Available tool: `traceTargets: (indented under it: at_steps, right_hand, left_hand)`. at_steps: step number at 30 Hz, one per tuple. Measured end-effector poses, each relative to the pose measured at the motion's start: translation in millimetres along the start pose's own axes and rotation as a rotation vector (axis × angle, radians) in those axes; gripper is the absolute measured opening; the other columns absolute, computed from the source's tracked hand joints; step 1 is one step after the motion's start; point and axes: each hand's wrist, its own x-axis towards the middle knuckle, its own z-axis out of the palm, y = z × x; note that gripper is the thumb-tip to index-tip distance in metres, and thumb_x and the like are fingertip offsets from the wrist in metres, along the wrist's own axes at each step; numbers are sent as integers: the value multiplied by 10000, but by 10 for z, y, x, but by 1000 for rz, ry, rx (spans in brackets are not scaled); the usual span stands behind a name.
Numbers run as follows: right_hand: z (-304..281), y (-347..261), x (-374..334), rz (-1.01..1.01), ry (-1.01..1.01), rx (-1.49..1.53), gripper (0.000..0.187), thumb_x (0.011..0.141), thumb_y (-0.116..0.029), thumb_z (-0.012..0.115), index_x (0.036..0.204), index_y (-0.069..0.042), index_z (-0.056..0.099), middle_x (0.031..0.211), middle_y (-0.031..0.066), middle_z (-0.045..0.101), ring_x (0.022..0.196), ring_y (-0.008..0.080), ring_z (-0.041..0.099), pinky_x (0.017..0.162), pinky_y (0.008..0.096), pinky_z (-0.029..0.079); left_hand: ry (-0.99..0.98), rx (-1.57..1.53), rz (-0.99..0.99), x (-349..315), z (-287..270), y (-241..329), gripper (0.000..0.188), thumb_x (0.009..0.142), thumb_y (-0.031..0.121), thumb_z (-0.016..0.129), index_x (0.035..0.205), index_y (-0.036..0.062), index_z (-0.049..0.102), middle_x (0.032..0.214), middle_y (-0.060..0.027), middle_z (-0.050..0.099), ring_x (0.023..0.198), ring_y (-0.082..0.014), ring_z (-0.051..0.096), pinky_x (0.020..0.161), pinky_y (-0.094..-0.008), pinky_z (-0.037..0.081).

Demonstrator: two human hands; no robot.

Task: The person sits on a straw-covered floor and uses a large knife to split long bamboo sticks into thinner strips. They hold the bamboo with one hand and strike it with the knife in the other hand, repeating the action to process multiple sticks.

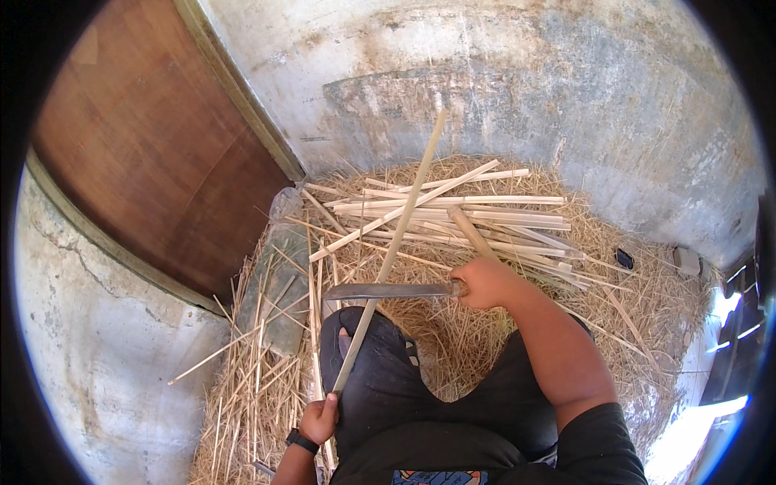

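Observation:
My left hand [320, 418], with a dark watch on its wrist, is closed round the near end of a long pale bamboo strip [402, 214]. The strip slants up and away to the right, past my left knee toward the wall. My right hand [483, 283] grips the handle of a machete [392, 291]. Its long dark blade points left and lies across the strip just above my left knee. From this angle I cannot tell how deep the edge touches the strip.
Several split bamboo strips [453, 200] lie piled ahead on straw-like shavings [436, 339]. A thick round stick [470, 230] rests among them. A grey slab [284, 283] is at left, below a brown wooden door [153, 137]. A stained wall [517, 89] curves behind. A small black object [624, 259] lies at right.

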Motion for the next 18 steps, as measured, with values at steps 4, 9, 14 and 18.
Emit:
traceTargets:
  at_steps: [4,9,14,18]
  right_hand:
    - [64,43,18,-29,21,30,309,764,-260,761,969,-42,687,813,172,699,830,349,689,748,459,534]
    - [100,57,35,-53,29,9,320,778,-281,762,975,-41,685,813,172,700,825,355,687,756,454,533]
    - [143,80,50,-50,30,-3,312,788,-290,762,959,-42,684,814,178,697,828,366,684,758,458,531]
    - [148,85,56,-49,21,11,307,792,-297,764,940,-41,681,814,181,696,832,370,683,761,462,530]
  left_hand:
    - [-41,-52,-50,39,-31,-48,702,1038,549,410,606,25,586,573,-53,558,555,-174,532,586,-335,438]
    - [-78,-103,-71,69,-67,-82,722,1022,601,404,605,39,579,573,-40,545,549,-164,515,570,-316,417]
    - [-88,-136,-95,74,-76,-27,725,1013,624,401,592,58,565,550,-25,514,529,-152,489,553,-303,399]
    - [-105,-150,-105,73,-82,-8,720,1014,621,404,590,62,562,546,-25,513,521,-150,485,546,-301,396]
